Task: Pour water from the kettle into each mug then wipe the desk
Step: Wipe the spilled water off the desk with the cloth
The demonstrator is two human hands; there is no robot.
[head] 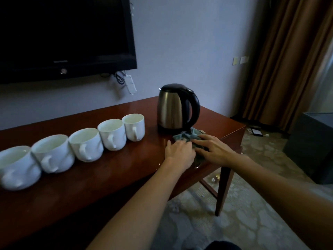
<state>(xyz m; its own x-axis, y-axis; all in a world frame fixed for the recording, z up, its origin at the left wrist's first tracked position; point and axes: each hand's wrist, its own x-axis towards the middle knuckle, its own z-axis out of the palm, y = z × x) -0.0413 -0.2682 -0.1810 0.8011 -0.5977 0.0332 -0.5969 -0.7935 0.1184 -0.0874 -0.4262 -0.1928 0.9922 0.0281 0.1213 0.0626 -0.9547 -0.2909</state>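
Observation:
Several white mugs (112, 134) stand in a row along the dark red wooden desk (108, 177), handles facing me. A steel kettle (173, 109) with a black lid and handle stands upright at the desk's right end. Just in front of it lies a crumpled grey-green cloth (187, 137). My left hand (179, 152) rests on the cloth's left part with fingers curled into it. My right hand (214, 150) presses flat on the cloth's right part, near the desk's front edge. Most of the cloth is hidden under both hands.
A black wall-mounted TV (63, 37) hangs above the desk's left half, with a white power strip (128, 83) dangling below it. Brown curtains (288, 60) hang at the right. A dark box (313, 147) stands on the patterned carpet (243, 213) beside the desk.

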